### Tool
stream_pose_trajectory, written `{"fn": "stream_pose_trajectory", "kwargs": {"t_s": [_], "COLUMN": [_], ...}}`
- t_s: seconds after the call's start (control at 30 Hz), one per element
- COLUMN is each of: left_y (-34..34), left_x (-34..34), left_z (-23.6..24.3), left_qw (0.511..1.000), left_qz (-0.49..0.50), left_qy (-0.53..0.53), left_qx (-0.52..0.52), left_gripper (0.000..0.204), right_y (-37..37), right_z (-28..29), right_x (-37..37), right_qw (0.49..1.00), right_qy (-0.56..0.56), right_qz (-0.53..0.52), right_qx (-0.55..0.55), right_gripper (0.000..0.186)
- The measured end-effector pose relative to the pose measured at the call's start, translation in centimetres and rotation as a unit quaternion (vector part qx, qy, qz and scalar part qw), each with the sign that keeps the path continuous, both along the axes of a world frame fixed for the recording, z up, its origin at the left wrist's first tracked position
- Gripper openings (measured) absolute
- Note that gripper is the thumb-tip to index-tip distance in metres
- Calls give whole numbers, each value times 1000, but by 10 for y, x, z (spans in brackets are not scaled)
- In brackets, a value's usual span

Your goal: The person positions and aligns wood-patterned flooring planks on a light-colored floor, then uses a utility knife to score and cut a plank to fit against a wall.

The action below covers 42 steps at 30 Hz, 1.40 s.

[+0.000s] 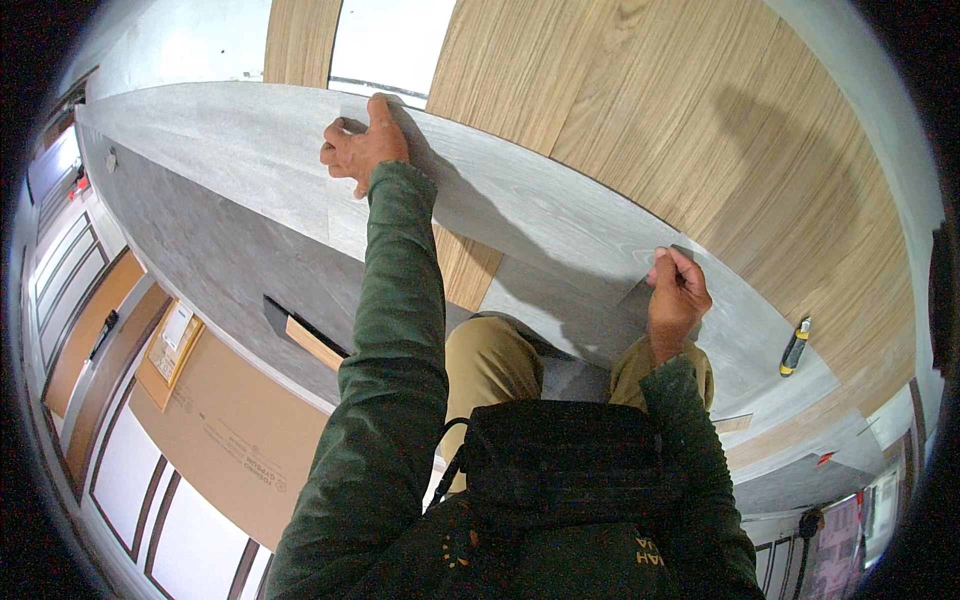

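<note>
A long light-grey wood-grain plank [520, 205] runs across in front of me, its far edge against tan wood-grain planks [640, 95]. My left hand [368, 150] rests on the grey planking at that edge, beside a white uncovered strip [392, 42]. Its fingers are bent and spread apart, with nothing held. Over the grey planking to the right is my right hand [680, 295], thumb and fingers pinched together. Whatever may be between those fingertips is too small to make out. A yellow-and-black utility knife [794, 348] lies on the planking to the right of that hand.
My khaki-covered knees [490, 365] and a black bag [565, 445] are close below my hands. A dark offcut with a tan strip [315, 340] lies on the grey surface to the left. Beyond it are a brown cardboard sheet [235, 415] and white panels [200, 515].
</note>
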<state>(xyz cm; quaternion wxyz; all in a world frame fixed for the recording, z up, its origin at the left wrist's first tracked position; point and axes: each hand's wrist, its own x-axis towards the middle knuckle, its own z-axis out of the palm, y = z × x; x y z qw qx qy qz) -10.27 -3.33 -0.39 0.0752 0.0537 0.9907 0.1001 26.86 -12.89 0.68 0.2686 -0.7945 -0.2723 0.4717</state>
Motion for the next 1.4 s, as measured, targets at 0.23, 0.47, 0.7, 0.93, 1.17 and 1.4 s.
{"fn": "stream_pose_trajectory", "kwargs": {"t_s": [0.23, 0.47, 0.7, 0.93, 1.17, 1.4], "left_y": [4, 4, 4, 4, -4, -5], "left_x": [6, 7, 7, 3, -5, -9], "left_z": [1, -4, -13, -13, -25, -30], "left_qw": [1000, 999, 994, 998, 993, 992], "left_qz": [4, 0, -9, 6, -25, -26], "left_qy": [17, 43, 112, 58, 111, 122], "left_qx": [-12, -29, -13, -17, 29, 20], "left_gripper": [77, 74, 72, 79, 77, 77], "right_y": [2, 2, 0, 1, 8, 7], "right_z": [-4, -4, -7, -7, 0, 0], "right_x": [3, 4, 5, 7, 6, 3], "right_qw": [999, 1000, 999, 985, 984, 990], "right_qy": [1, -6, -28, -84, -62, -69], "right_qz": [29, 28, 27, 131, 142, 112], "right_qx": [20, -12, -1, 80, 85, 51], "right_gripper": [11, 10, 11, 7, 6, 10]}}
